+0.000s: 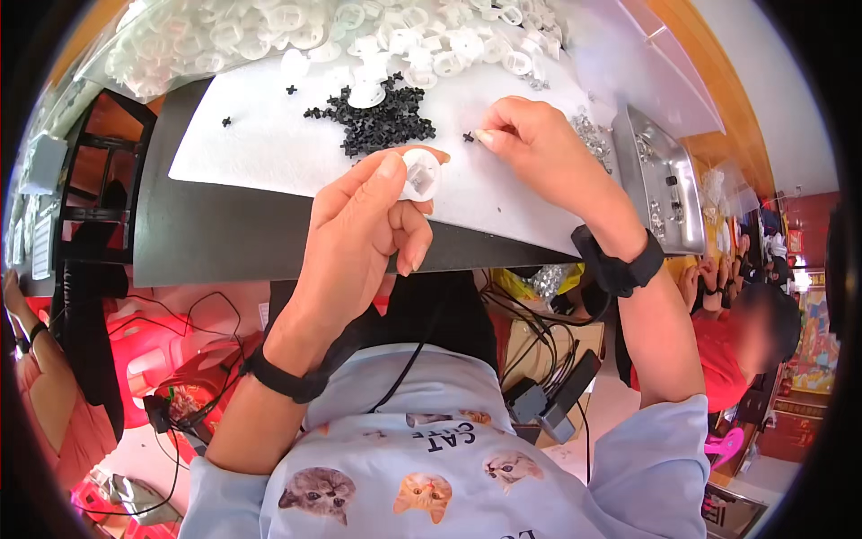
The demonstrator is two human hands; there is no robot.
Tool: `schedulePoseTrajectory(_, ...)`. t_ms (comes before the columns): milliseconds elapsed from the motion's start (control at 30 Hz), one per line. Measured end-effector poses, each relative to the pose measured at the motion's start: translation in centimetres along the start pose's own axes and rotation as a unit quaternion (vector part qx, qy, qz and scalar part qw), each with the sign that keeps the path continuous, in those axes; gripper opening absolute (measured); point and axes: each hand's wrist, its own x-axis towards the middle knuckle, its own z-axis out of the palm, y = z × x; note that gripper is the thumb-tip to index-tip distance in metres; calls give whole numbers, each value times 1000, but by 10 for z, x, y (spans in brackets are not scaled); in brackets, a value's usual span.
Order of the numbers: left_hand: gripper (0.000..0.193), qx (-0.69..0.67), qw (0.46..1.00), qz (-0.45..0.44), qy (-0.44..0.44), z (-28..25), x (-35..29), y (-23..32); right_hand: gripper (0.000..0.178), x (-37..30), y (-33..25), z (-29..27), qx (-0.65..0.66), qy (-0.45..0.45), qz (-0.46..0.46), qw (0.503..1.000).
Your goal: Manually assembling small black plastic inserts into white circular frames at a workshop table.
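Note:
Between the thumb and fingers of my left hand [359, 211] is a round white plastic part [420, 176] with a square recess in its face. To its right, my right hand [539, 153] pinches a tiny black cross-shaped piece [469, 137] at its fingertips, just above the white sheet [260, 153]. A heap of the same black cross-shaped pieces [382, 121] lies beyond my left hand, with one white disc resting on top. Two stray black pieces sit off to the left of the heap.
A large pile of white plastic parts [449, 45] spreads along the far side. Small metal bits [588, 139] lie beside a metal tray [664, 180] at right. A person in red [709, 359] sits at right; another person's arm [45, 386] shows at left. Cables hang under the table.

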Motion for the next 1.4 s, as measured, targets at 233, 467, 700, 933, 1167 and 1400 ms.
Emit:
schedulePoseTrajectory(233, 38, 19, 999, -24, 28, 5, 0, 5, 16, -3, -39, -21, 357, -72, 93, 927)
schedulePoseTrajectory(467, 48, 43, 996, -50, 56, 7, 3, 7, 17, -4, -62, -25, 397, -120, 83, 906)
schedulePoseTrajectory(700, 43, 42, 995, -61, 71, 6, 5, 5, 15, -6, -69, -13, 376, -70, 54, 922)
schedulePoseTrajectory(933, 54, 72, 993, -60, 70, 9, 6, 8, 13, -8, -69, 5, 349, -9, 23, 937)
schedulePoseTrajectory(1167, 54, 77, 993, -61, 69, 8, 7, 6, 10, -12, -73, 8, 159, 71, -76, 982)
schedulePoseTrajectory(1400, 52, 78, 994, -44, 63, 6, 7, 2, 9, -16, -70, 16, 83, 106, -135, 982)
